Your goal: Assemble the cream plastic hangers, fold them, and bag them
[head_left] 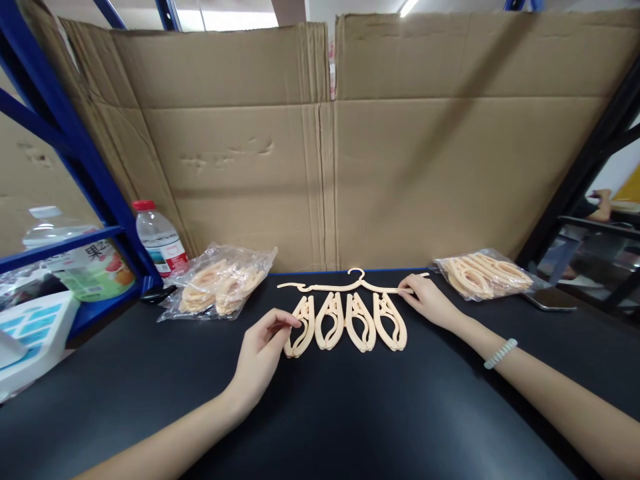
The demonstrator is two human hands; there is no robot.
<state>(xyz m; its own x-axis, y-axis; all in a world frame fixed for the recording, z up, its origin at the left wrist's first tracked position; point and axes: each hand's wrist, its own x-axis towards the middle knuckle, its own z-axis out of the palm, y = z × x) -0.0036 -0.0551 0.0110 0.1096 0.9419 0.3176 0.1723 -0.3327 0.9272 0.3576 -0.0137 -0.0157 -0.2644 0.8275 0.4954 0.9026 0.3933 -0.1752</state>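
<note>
Flat on the dark table (320,413) lies a peach plastic hanger (350,288), its hook pointing away toward the cardboard wall (320,147), with four clips (345,321) of the same colour lined up side by side just under its bar. The left hand (260,357) rests on the table with its fingers (285,321) curled narrow, the thumb and forefinger pinching the upper edge of the leftmost clip (300,327); the other three clips lie just to the right of those fingertips, untouched. The right hand (430,300) lies on its side at the hanger's right end, fingers drawn together and their tips pressed on the bar where it thins out; whether they grip it or only hold it down cannot be told. A pale beaded band (500,353) sits on that wrist. Beyond the left fingers, and a little to their left, a clear bag (220,280) holds more peach parts, and behind it stands a water bottle (159,237) with a red cap against a blue shelf post (75,153). Just past the right fingers, to their right, lies a second bag (483,275) of the same parts, and a dark phone (550,300) rests beside it.
</note>
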